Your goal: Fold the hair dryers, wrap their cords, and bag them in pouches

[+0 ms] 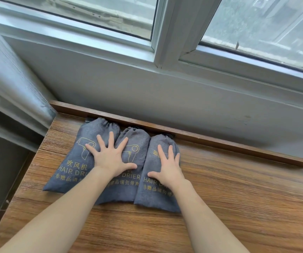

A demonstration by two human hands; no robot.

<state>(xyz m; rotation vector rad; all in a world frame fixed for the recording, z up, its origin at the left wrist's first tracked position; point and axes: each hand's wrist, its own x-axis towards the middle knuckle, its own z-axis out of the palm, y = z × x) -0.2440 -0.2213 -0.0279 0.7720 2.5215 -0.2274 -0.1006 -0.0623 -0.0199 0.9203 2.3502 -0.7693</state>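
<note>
We are seeing soft, even daylight coming in through the window (256, 24) ahead. Shadows on the wooden table (238, 207) are lying faint and diffuse. No glare is showing. Straight lines are bowing toward the edges from wide-angle distortion; focus is holding mostly sharp.

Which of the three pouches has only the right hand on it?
The rightmost pouch: the right hand rests on it alone, while the left hand spans the other two.
</note>
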